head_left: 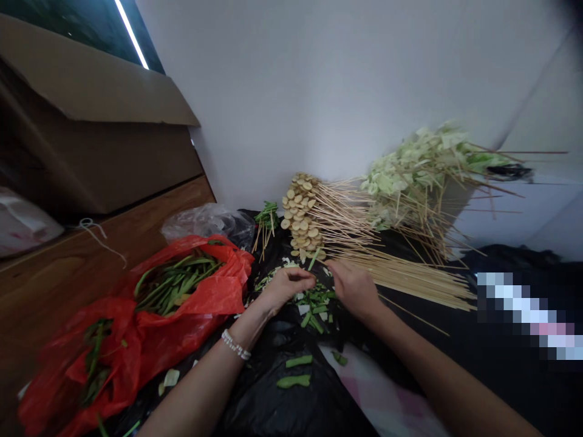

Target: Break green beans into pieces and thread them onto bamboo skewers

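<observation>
My left hand (288, 284) is curled over a small heap of cut green bean pieces (315, 306) lying on black plastic sheeting (273, 394), fingers bent and pinched on something I cannot make out. A beaded bracelet (235, 345) circles that wrist. My right hand (353, 288) is closed beside the same heap, at the near ends of a loose bundle of bare bamboo skewers (410, 276); what it grips is hidden. Both hands nearly touch above the bean pieces.
A red plastic bag (136, 340) holding whole green beans sits at left. Skewers of round pale slices (300, 215) and skewers of pale green leaves (419, 170) lean by the white wall. A cardboard box (91, 121) stands on the wooden surface. Two bean pieces (296, 371) lie nearer me.
</observation>
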`<state>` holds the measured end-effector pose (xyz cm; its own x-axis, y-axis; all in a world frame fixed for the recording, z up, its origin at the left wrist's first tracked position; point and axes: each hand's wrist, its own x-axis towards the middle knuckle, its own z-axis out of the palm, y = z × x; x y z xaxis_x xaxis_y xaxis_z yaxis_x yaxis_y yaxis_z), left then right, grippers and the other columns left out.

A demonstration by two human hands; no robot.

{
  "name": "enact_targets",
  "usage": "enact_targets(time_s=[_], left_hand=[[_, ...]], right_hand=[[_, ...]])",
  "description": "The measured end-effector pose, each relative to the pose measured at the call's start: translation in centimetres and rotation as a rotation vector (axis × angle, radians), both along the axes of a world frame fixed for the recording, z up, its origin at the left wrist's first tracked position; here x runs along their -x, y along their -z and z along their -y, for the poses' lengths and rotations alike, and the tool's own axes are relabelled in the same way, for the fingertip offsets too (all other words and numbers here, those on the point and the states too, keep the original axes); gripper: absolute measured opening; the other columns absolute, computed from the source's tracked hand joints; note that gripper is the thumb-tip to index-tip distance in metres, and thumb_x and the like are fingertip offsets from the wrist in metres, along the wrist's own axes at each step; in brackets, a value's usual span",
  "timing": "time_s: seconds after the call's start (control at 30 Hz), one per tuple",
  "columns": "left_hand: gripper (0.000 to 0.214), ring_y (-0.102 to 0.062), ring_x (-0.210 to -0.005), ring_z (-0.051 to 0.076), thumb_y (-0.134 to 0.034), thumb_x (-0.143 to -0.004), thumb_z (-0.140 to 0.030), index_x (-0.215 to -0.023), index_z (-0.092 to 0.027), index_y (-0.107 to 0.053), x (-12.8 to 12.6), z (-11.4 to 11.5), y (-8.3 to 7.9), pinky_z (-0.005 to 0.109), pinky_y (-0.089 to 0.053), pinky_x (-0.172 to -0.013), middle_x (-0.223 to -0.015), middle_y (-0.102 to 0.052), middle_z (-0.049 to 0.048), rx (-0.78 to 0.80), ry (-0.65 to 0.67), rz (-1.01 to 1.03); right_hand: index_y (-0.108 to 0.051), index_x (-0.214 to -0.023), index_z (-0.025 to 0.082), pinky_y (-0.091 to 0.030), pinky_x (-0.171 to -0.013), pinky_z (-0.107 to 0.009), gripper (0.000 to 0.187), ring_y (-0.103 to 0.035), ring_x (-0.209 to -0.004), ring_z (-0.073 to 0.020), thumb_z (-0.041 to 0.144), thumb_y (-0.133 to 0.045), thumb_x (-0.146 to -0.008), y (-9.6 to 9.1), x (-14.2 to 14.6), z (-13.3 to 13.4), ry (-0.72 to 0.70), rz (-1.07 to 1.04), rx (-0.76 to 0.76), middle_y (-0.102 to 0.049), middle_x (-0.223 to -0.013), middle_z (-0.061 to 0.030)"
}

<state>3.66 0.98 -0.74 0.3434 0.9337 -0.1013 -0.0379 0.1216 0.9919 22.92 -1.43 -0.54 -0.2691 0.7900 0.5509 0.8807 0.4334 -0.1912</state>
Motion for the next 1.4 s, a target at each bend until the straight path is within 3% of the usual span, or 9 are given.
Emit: enact_targets(time_s=[0.1, 0.17, 0.3, 0.47, 0.57, 0.73, 1.0, 1.17, 1.4], left_hand=[[0.029, -0.054, -0.064, 0.011, -0.081, -0.061, -0.036, -0.080, -0.014, -0.075, 0.0, 0.8, -0.7, 0.022, -0.041, -0.062, -0.072, -0.066, 0.0024, -0.244, 0.379, -0.263], [0.028, -0.054, -0.068, 0.012, -0.079, -0.063, -0.036, -0.082, -0.017, -0.076, 0.1, 1.1, -1.0, 0.023, -0.041, -0.065, -0.073, -0.065, 0.0025, -0.434, 0.537, -0.405], [0.021, -0.056, -0.072, 0.014, -0.077, -0.066, -0.033, -0.083, -0.021, -0.077, 0.4, 1.0, -0.9, 0.023, -0.040, -0.071, -0.074, -0.066, 0.0020, -0.667, 0.629, -0.589], [0.016, -0.057, -0.072, 0.013, -0.072, -0.073, -0.032, -0.082, -0.020, -0.076, 0.3, 0.8, -0.7, 0.023, -0.041, -0.072, -0.074, -0.067, 0.0026, -0.692, 0.642, -0.574], [0.019, -0.060, -0.075, 0.014, -0.069, -0.076, -0.032, -0.086, -0.018, -0.075, 0.4, 0.9, -1.1, 0.023, -0.043, -0.071, -0.080, -0.069, 0.0046, -0.597, 0.553, -0.464], [0.019, -0.062, -0.072, 0.015, -0.070, -0.073, -0.031, -0.083, -0.015, -0.073, 0.8, -0.2, -0.5, 0.024, -0.045, -0.068, -0.079, -0.071, 0.0050, -0.438, 0.258, -0.365], [0.034, -0.064, -0.066, 0.014, -0.083, -0.055, -0.036, -0.076, -0.013, -0.069, 1.4, -2.0, 0.7, 0.025, -0.049, -0.068, -0.072, -0.072, 0.0049, -0.133, -0.256, 0.015], [0.042, -0.066, -0.067, 0.013, -0.087, -0.047, -0.034, -0.077, -0.012, -0.068, 1.4, -1.8, -0.1, 0.025, -0.051, -0.070, -0.076, -0.073, 0.0065, 0.013, -0.344, 0.199], [0.043, -0.066, -0.066, 0.012, -0.089, -0.043, -0.029, -0.077, -0.011, -0.069, 1.3, -1.7, -0.4, 0.023, -0.051, -0.069, -0.074, -0.073, 0.0059, 0.054, -0.365, 0.264]], right_hand=[[-0.064, -0.105, 0.018, -0.043, -0.074, -0.024, 0.029, -0.061, -0.086, -0.0160, 0.021, -0.037, -0.095, 0.0, -1.0, -0.8, 0.018, -0.119, -0.066, -0.067, -0.094, -0.0070], [-0.064, -0.105, 0.019, -0.044, -0.076, -0.024, 0.029, -0.062, -0.087, -0.0162, 0.022, -0.038, -0.095, 0.0, -1.3, -1.1, 0.012, -0.137, -0.074, -0.068, -0.095, -0.0071], [-0.064, -0.109, 0.020, -0.045, -0.078, -0.025, 0.029, -0.062, -0.089, -0.0165, 0.020, -0.039, -0.094, 0.1, -1.1, -1.0, -0.007, -0.115, -0.054, -0.068, -0.098, -0.0069], [-0.063, -0.108, 0.020, -0.045, -0.081, -0.025, 0.028, -0.062, -0.092, -0.0166, 0.021, -0.039, -0.094, 0.1, -0.9, -0.9, -0.016, -0.132, -0.031, -0.068, -0.100, -0.0067], [-0.063, -0.108, 0.019, -0.045, -0.083, -0.026, 0.028, -0.062, -0.094, -0.0168, 0.020, -0.040, -0.094, 0.1, -1.0, -1.0, -0.020, -0.144, -0.037, -0.068, -0.100, -0.0066], [-0.063, -0.107, 0.018, -0.045, -0.084, -0.026, 0.028, -0.062, -0.094, -0.0173, 0.021, -0.039, -0.094, 0.1, -1.2, -1.1, -0.042, -0.152, -0.049, -0.068, -0.100, -0.0071], [-0.064, -0.106, 0.019, -0.043, -0.080, -0.025, 0.027, -0.061, -0.088, -0.0168, 0.022, -0.040, -0.094, 0.0, -0.3, -0.4, -0.082, -0.080, -0.020, -0.068, -0.093, -0.0068], [-0.065, -0.105, 0.021, -0.042, -0.074, -0.025, 0.027, -0.061, -0.083, -0.0165, 0.021, -0.041, -0.093, 0.1, 0.2, 0.0, -0.081, -0.008, 0.011, -0.067, -0.090, -0.0057], [-0.064, -0.107, 0.021, -0.041, -0.069, -0.023, 0.029, -0.061, -0.078, -0.0148, 0.021, -0.039, -0.094, 0.3, 0.4, 0.1, -0.077, 0.028, 0.052, -0.067, -0.089, -0.0048]])
